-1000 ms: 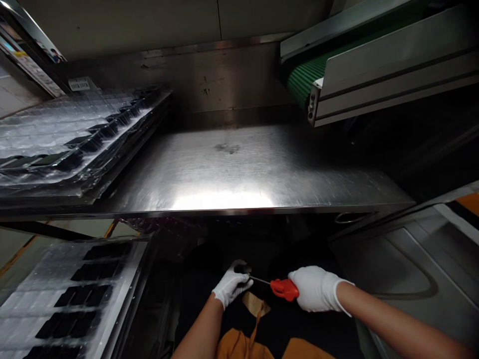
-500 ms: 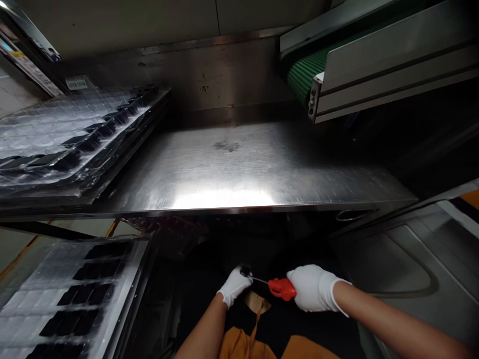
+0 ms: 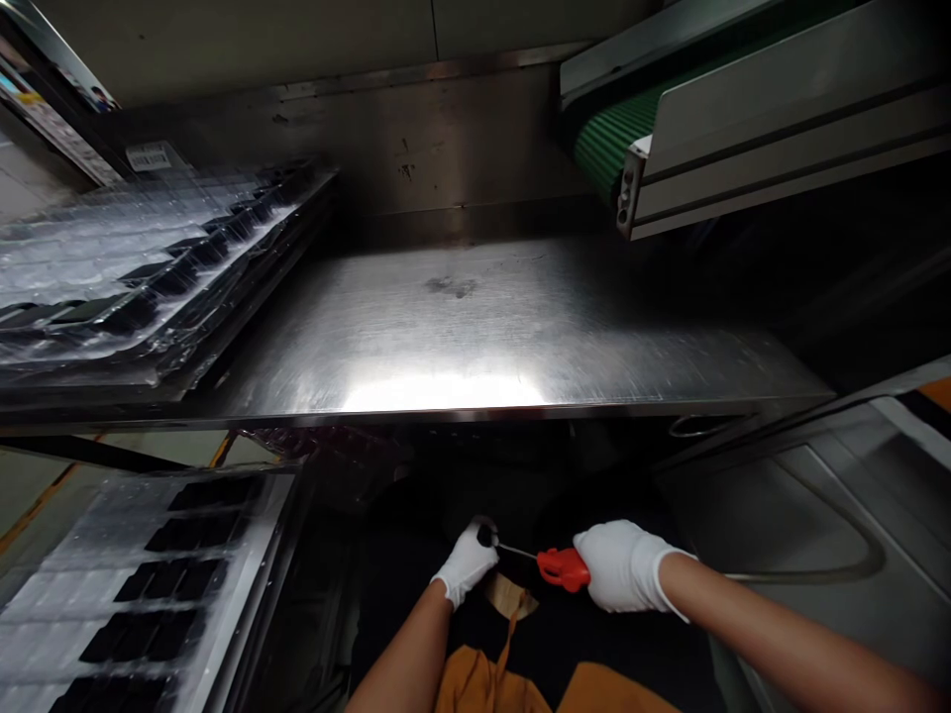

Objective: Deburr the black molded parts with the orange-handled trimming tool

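Item 1: our left hand point(image 3: 467, 564), white-gloved, fingers curled on a small dark part point(image 3: 485, 536). Item 2: our right hand point(image 3: 620, 567), clenched round a red-handled screwdriver point(image 3: 563, 569), tip at that part. Both sit above orange cloth point(image 3: 475, 683), below a steel table point(image 3: 446, 337).

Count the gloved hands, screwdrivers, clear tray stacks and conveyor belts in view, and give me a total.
Gloved hands, left hand and right hand: 2
Red-handled screwdriver: 1
Clear plastic tray stacks, upper stack and lower stack: 2
Green conveyor belt: 1
Total: 6
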The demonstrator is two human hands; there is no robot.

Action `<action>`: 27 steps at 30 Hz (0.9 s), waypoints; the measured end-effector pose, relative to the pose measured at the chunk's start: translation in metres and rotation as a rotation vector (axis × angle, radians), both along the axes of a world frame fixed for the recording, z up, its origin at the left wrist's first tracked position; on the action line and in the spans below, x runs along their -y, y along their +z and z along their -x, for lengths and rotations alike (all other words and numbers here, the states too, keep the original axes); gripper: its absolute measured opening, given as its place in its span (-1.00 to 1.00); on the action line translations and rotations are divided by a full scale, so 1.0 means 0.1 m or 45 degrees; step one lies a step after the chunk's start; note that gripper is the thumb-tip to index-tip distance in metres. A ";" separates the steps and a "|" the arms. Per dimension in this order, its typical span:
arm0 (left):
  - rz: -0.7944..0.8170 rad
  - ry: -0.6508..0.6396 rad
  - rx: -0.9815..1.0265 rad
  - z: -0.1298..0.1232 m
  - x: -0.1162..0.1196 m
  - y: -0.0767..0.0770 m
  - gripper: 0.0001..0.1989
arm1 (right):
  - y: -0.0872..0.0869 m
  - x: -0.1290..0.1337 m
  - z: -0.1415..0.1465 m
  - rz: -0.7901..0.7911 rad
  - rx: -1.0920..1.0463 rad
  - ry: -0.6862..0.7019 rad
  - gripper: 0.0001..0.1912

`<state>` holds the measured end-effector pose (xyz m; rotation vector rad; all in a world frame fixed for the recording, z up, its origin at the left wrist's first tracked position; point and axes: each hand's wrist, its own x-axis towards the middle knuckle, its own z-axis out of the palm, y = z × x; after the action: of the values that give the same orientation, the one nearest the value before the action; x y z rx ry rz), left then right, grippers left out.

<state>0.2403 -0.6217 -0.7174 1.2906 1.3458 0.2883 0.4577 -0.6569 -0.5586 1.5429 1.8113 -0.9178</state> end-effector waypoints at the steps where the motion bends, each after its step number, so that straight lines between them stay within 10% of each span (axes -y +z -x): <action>1: 0.008 -0.011 -0.015 0.00 0.01 0.00 -0.70 | 0.00 0.00 0.00 0.000 0.001 0.003 -0.57; 17: -0.339 -0.449 -0.221 0.04 0.07 0.05 -0.44 | 0.06 -0.08 -0.06 0.089 -0.007 0.059 -0.53; 27: -0.383 -0.277 -0.092 0.02 0.05 0.12 -0.42 | -0.03 -0.07 -0.20 0.088 -0.090 -0.012 -0.59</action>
<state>0.2386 -0.6272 -0.7050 1.6993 1.2404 0.3026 0.4774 -0.6496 -0.5619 1.4949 1.8028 -1.0406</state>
